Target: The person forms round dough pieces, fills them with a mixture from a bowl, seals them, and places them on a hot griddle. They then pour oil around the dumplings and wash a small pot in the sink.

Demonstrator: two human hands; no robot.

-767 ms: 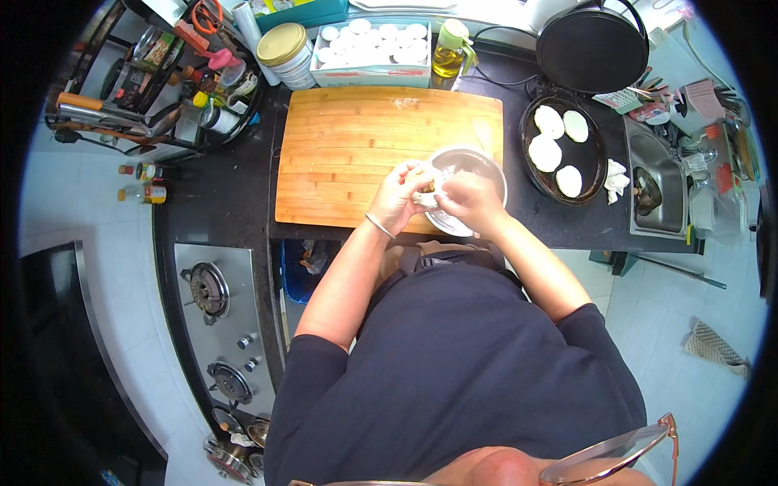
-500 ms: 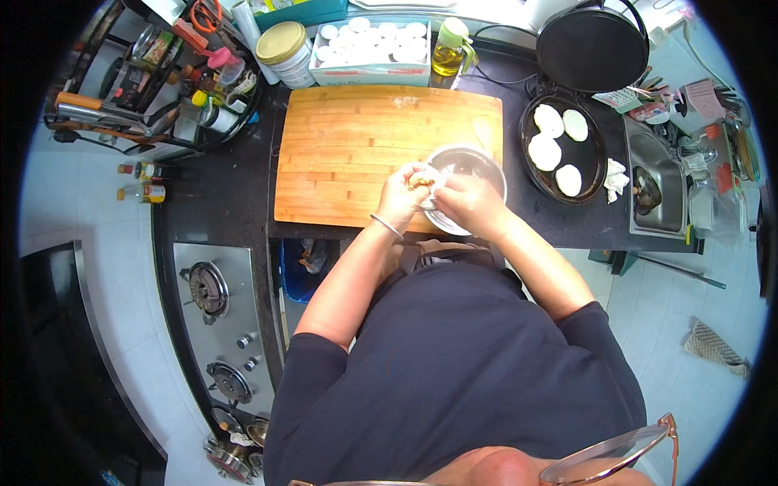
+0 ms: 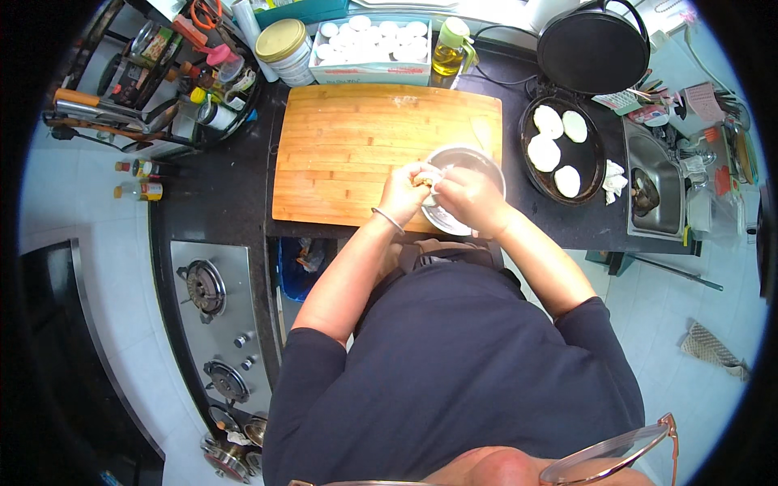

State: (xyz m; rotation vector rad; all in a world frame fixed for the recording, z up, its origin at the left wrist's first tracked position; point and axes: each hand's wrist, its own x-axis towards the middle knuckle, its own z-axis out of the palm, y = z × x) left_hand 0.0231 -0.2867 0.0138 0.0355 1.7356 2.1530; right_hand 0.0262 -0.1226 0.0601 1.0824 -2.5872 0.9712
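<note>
Over the front right of the wooden cutting board, my left hand point(image 3: 401, 197) cups a piece of white dough point(image 3: 424, 181) with brownish filling showing in its opening. My right hand point(image 3: 472, 200) meets it from the other side, its closed fingers pinching the dough's edge. Fingers hide most of the dough. Beneath my hands, a round metal bowl point(image 3: 489, 164) stands partly on the wooden cutting board point(image 3: 340, 150); its contents are mostly covered. To the right, several flat white dough rounds point(image 3: 544, 152) lie in an open black electric griddle point(image 3: 589, 162).
Behind the board stand a lidded tub point(image 3: 284, 53), a box of white eggs point(image 3: 373, 74) and an oil bottle point(image 3: 448, 57). A crumpled white cloth point(image 3: 614, 181) lies between griddle and sink point(image 3: 668, 211). At left are a gas hob point(image 3: 227, 324) and a condiment rack point(image 3: 154, 121).
My right fingers have shifted slightly along the dough's edge. A little less of the brown filling shows now. The view has moved very slightly.
</note>
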